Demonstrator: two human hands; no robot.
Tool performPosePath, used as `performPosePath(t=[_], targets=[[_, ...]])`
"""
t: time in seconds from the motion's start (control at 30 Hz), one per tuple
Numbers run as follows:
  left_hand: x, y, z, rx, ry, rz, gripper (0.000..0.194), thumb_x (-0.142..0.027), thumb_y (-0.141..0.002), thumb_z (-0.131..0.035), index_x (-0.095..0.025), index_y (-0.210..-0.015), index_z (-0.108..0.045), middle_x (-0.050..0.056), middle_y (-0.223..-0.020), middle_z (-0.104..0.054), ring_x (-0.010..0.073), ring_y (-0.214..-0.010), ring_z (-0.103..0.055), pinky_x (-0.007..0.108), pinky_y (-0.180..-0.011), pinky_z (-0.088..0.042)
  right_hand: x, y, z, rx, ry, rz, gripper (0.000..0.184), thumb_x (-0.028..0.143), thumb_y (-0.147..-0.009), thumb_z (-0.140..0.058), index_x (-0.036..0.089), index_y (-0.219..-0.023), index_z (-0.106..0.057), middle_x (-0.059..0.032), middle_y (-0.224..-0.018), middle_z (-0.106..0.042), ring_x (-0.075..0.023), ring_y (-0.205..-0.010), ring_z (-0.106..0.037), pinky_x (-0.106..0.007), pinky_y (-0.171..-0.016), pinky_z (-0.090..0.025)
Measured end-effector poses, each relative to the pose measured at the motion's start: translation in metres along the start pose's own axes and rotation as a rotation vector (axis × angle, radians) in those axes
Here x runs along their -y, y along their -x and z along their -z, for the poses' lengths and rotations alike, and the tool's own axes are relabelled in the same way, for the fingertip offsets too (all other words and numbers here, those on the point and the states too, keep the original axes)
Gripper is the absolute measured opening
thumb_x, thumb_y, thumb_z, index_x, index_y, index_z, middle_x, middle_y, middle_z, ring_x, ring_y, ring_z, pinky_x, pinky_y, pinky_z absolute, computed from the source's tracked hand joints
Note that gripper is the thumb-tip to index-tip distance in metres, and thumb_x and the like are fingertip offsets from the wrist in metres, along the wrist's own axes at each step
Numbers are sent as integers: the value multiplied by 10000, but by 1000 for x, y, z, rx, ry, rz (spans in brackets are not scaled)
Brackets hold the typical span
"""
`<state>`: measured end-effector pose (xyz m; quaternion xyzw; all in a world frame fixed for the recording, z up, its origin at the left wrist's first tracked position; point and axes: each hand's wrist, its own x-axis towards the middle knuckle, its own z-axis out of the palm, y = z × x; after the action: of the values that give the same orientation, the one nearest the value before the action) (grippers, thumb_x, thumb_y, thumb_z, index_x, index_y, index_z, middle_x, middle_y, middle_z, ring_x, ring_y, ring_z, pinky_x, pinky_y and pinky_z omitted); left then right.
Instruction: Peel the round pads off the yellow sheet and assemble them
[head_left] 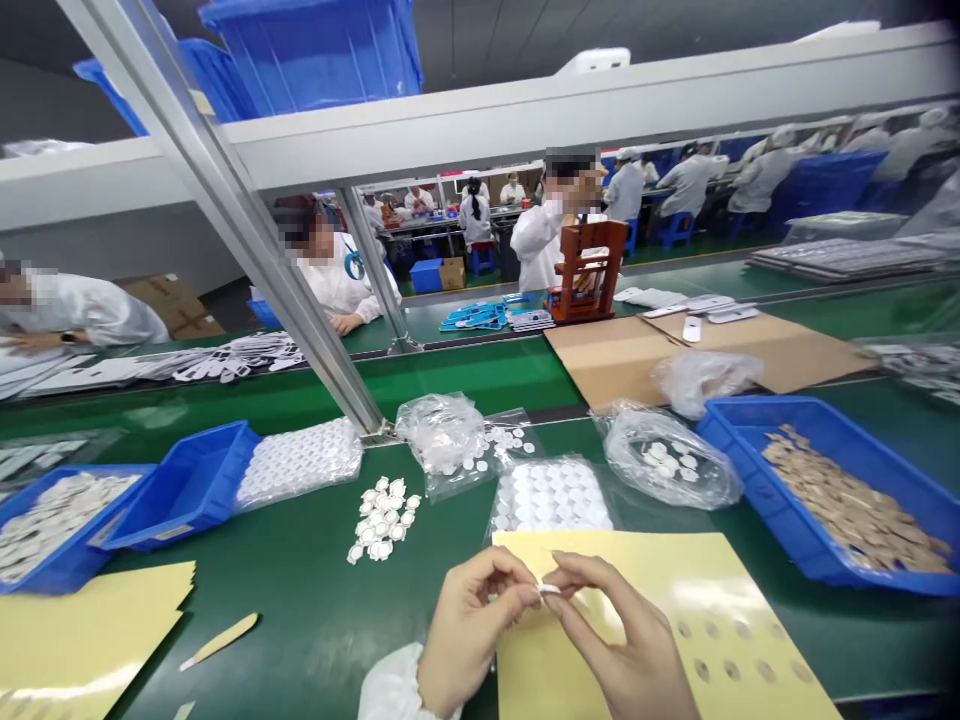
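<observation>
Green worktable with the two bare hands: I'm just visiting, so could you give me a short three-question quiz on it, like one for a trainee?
1. True or false: the fingers of the left hand and the right hand meet at a small thin white piece.
2. Fill in the colour: the flat brown pieces lie in a ___ rectangular plastic bin.
3. Which is nearer to the left hand: the loose heap of small white pieces or the flat brown pieces?

Key:
1. True.
2. Blue.
3. The loose heap of small white pieces.
</observation>
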<state>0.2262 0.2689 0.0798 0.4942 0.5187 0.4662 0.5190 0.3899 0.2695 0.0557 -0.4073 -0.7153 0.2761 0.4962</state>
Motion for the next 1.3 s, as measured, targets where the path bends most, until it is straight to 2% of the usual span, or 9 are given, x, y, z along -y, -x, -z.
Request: performPosePath(t=[0.13, 0.3, 0.43, 0.53, 0.63, 0.7, 0.77, 0.93, 1.3], targets=[[6, -2, -18, 18, 180, 90, 160, -299, -701, -726, -153, -672, -668, -9, -589, -613, 89, -532, -523, 211, -547, -419, -6, 5, 6, -114, 94, 128, 308, 104, -851, -571, 241, -1123, -529, -9, -824, -676, -137, -747, -654, -221, -674, -554], [16, 1, -37, 160, 676, 377, 208, -332, -794, -642, -143, -838, -718, 69, -765, -727, 156, -719, -671, 266, -704, -517, -12, 10, 10, -198, 403, 334, 366, 22, -802, -602, 187, -1127, -568, -56, -847, -691, -164, -738, -603, -290, -651, -509], [23, 5, -41, 70, 889, 522, 159, -203, -704, -743, -134, -847, -730, 55, -770, -752, 145, -742, -696, 232, -722, -533, -14, 12, 14, -146, 376, 356, 341, 59, -802, -623, 188, -1115, -586, -50, -820, -673, -169, -779, -603, -285, -679, -505], [27, 4, -40, 27, 900, 500, 177, -167, -706, -738, -128, -879, -726, 66, -796, -759, 149, -748, -705, 218, -696, -540, -16, 13, 19, -71, 174, 197, 268, 142, -819, -617, 219, -1076, -601, -50, -889, -658, -177, -866, -613, -269, -721, -522], [35, 2, -41, 10, 865, 456, 201, -172, -743, -705, -118, -936, -715, 90, -857, -761, 177, -812, -709, 264, -774, -548, -21, 12, 24, -14, -1, -184, 62, 289, -831, -620, 230, -815, -634, -63, -1042, -628, -208, -1041, -584, -298, -869, -489], [43, 1, -44, -6, 850, 474, 198, -169, -756, -692, -115, -945, -712, 91, -876, -762, 180, -834, -708, 278, -812, -544, -26, 10, 24, 61, -116, -412, 189, 358, -837, -599, 216, -713, -615, -72, -1122, -603, -232, -1133, -539, -325, -945, -441], [52, 0, -47, -21, 840, 505, 188, -168, -764, -684, -118, -943, -713, 88, -880, -764, 169, -816, -710, 268, -798, -546, -31, 8, 22, 130, -234, -532, 222, 389, -836, -584, 205, -715, -616, -83, -1132, -602, -243, -1149, -527, -337, -958, -423], [63, -2, -50, -9, 814, 491, 201, -184, -783, -666, -115, -966, -713, 97, -886, -767, 156, -805, -704, 259, -791, -538, -42, 7, 14, 144, -311, -593, 228, 390, -809, -607, 192, -696, -615, -80, -1061, -615, -239, -1064, -565, -338, -922, -419], [60, -3, -52, 31, 766, 456, 258, -245, -769, -683, -107, -985, -718, 125, -939, -756, 203, -867, -691, 313, -841, -505, -43, 9, 9, 97, -302, -589, 242, 408, -795, -610, 188, -696, -621, -71, -1007, -620, -218, -980, -591, -311, -851, -455]])
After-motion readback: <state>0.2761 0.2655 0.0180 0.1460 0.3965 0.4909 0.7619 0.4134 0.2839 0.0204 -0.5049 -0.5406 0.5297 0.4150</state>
